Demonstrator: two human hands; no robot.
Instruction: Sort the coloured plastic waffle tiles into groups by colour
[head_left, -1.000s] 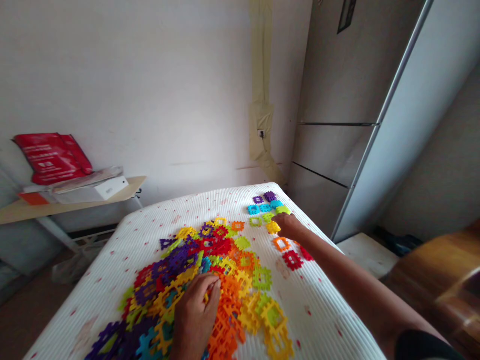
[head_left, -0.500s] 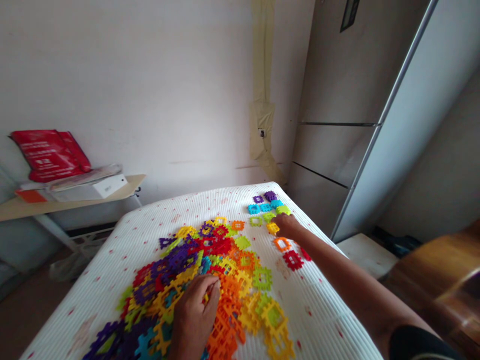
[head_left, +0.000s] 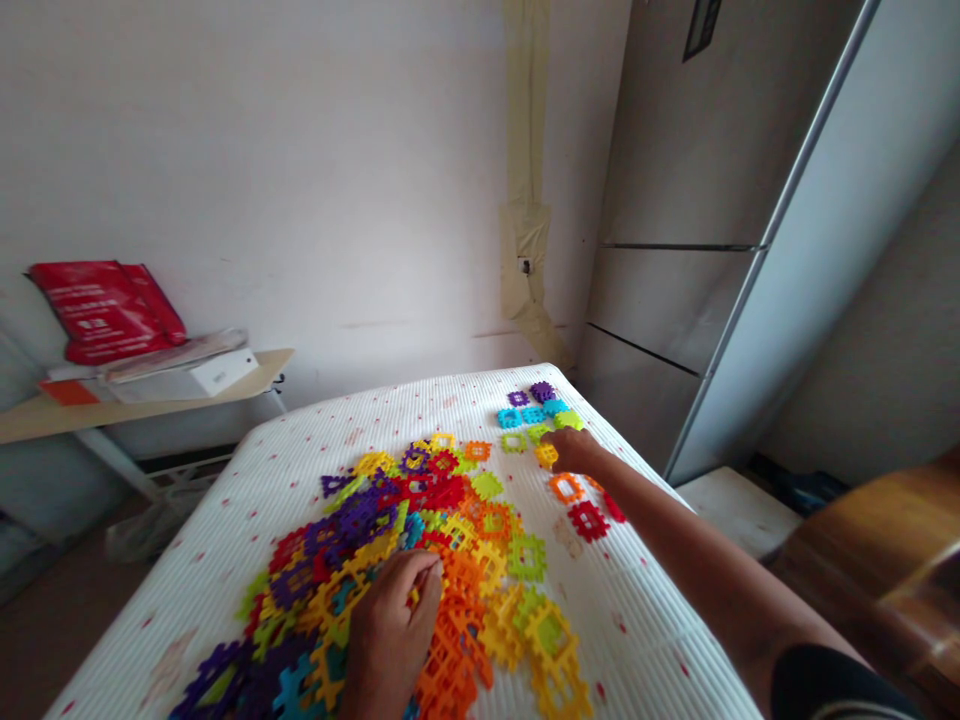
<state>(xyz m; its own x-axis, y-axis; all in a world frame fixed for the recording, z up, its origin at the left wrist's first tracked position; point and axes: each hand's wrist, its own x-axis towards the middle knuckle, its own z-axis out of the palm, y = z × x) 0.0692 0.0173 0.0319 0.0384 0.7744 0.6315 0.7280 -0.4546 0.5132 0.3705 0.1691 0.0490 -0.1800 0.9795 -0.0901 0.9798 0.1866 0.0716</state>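
Note:
My left hand [head_left: 392, 632] is closed above the front of a big pile of interlocking plastic blocks [head_left: 454, 610] in several colours. A yellow block [head_left: 413, 597] shows in the gap between its thumb and fingers. My right hand [head_left: 573, 450] reaches to the far right, fingers curled down, beside a yellow square block [head_left: 547, 456]; whatever its fingers grip is hidden. Behind that hand lie green blocks [head_left: 514, 442], blue blocks [head_left: 509, 418] and purple blocks [head_left: 542, 391] in rows. Nearer to me are an orange block [head_left: 566, 488] and a red block [head_left: 588, 521].
A white quilted cover with red specks [head_left: 300, 425] lies under the blocks. On the left, a side table [head_left: 274, 362] bears a white box [head_left: 221, 372] and a red package [head_left: 105, 310]. A tall grey refrigerator [head_left: 667, 300] stands at the right, by the wall.
Both hands stay nearly where they were. My right hand has barely shifted beside the yellow block, and the view has moved very slightly.

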